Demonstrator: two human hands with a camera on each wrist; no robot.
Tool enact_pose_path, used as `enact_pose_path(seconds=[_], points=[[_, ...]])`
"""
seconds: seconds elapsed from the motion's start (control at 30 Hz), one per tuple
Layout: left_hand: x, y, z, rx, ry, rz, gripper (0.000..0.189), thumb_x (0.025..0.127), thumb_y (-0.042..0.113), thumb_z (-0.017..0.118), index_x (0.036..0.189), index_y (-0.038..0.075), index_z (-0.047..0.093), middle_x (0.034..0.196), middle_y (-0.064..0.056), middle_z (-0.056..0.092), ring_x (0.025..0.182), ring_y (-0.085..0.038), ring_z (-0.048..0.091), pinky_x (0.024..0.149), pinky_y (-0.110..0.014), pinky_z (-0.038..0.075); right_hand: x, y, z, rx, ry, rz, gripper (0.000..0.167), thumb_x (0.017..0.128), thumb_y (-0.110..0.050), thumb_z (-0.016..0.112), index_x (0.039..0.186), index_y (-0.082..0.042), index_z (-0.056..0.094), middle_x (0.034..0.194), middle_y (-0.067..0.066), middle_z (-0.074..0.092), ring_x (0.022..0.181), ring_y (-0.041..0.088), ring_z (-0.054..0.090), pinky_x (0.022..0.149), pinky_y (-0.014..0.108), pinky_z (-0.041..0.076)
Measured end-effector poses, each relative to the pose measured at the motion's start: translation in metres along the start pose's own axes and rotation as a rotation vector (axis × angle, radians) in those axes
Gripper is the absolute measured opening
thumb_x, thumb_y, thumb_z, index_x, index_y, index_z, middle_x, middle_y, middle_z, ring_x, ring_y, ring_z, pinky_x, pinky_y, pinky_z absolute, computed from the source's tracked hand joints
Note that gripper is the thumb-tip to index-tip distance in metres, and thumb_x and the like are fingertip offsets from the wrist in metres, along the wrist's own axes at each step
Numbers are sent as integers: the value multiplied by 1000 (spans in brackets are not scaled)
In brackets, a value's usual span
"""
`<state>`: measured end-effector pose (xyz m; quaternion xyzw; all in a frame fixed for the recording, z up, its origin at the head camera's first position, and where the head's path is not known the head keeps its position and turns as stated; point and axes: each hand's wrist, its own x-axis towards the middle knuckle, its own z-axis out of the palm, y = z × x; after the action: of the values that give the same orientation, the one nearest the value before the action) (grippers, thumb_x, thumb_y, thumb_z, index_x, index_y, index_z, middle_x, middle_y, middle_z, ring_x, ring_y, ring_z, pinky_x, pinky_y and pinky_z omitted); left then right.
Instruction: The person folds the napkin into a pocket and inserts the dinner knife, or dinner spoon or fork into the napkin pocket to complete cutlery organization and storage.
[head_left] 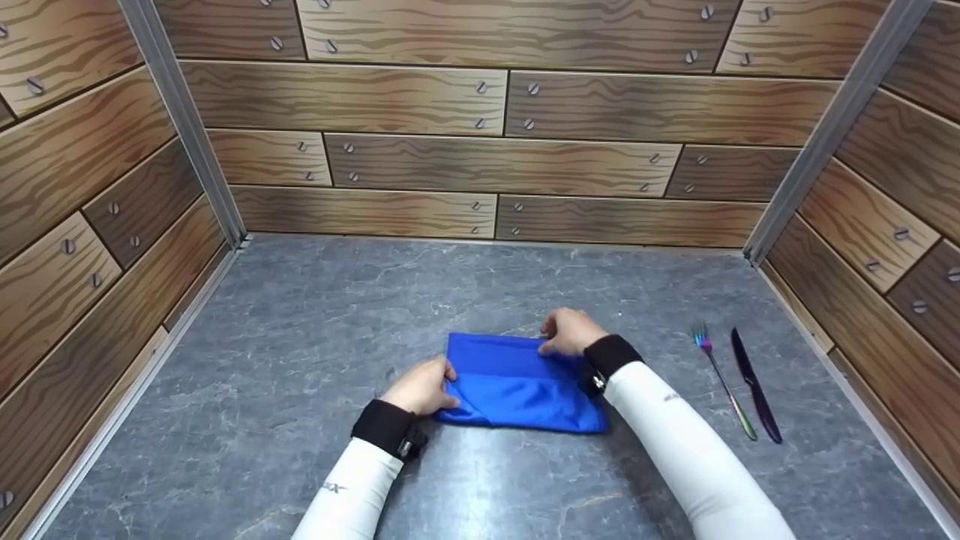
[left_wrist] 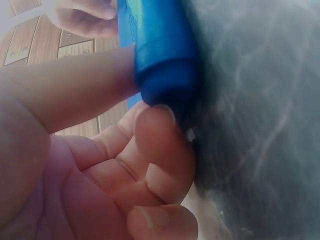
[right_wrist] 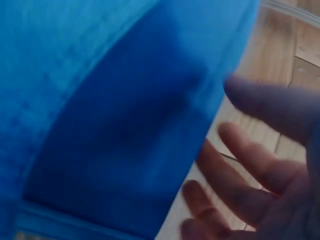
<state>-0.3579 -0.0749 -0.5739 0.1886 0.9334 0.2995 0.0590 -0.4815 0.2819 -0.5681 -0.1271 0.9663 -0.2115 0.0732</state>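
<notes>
A folded blue cloth point(head_left: 517, 382) lies on the grey tabletop, its near part folded over the far part and slightly wrinkled. At its left edge my left hand point(head_left: 424, 386) pinches the cloth; the left wrist view shows the rolled fold point(left_wrist: 167, 55) between thumb and fingers. My right hand point(head_left: 571, 331) is over the far right corner. In the right wrist view the right thumb point(right_wrist: 270, 105) reaches the cloth's edge, while the other fingers point(right_wrist: 235, 185) are spread loosely beside that edge, apart from the thumb.
To the right of the cloth lie a rainbow-coloured fork point(head_left: 724, 382) and a dark, shiny table knife point(head_left: 755, 386), side by side. Wood-patterned walls point(head_left: 420, 161) enclose the marbled grey table point(head_left: 322, 307) at the back and on both sides.
</notes>
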Motion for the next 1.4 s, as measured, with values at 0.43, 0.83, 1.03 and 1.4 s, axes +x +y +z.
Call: enact_pose_path(seconds=[0.43, 0.83, 1.03, 1.4], points=[[2, 2, 0, -3, -1, 14, 36, 93, 16, 98, 118, 8, 73, 91, 3, 69, 84, -12, 59, 90, -42, 60, -11, -18, -9, -141, -114, -35, 26, 91, -28, 98, 93, -14, 76, 91, -2, 72, 100, 26, 59, 106, 51, 52], [2, 1, 0, 1, 11, 11, 37, 93, 18, 99, 118, 9, 73, 91, 2, 70, 87, -14, 62, 92, -43, 61, -16, -20, -4, -115, -127, -91, 18, 85, -31, 83, 82, -26, 66, 76, -11, 57, 75, 15, 56, 69, 32, 46], [1, 2, 0, 2, 10, 0, 36, 93, 19, 99, 117, 10, 73, 91, 3, 69, 87, -14, 62, 92, -45, 61, -16, -18, -1, -103, -123, -132, 22, 84, -21, 82, 103, -17, 71, 94, -3, 70, 86, 17, 63, 79, 36, 53], [-1, 0, 1, 4, 4, -10, 37, 94, 19, 98, 119, 9, 73, 93, 1, 70, 89, -17, 64, 95, -47, 62, -17, -22, 7, -150, -119, -132, 44, 86, -29, 85, 126, -13, 87, 109, 3, 83, 106, 26, 69, 101, 56, 61]])
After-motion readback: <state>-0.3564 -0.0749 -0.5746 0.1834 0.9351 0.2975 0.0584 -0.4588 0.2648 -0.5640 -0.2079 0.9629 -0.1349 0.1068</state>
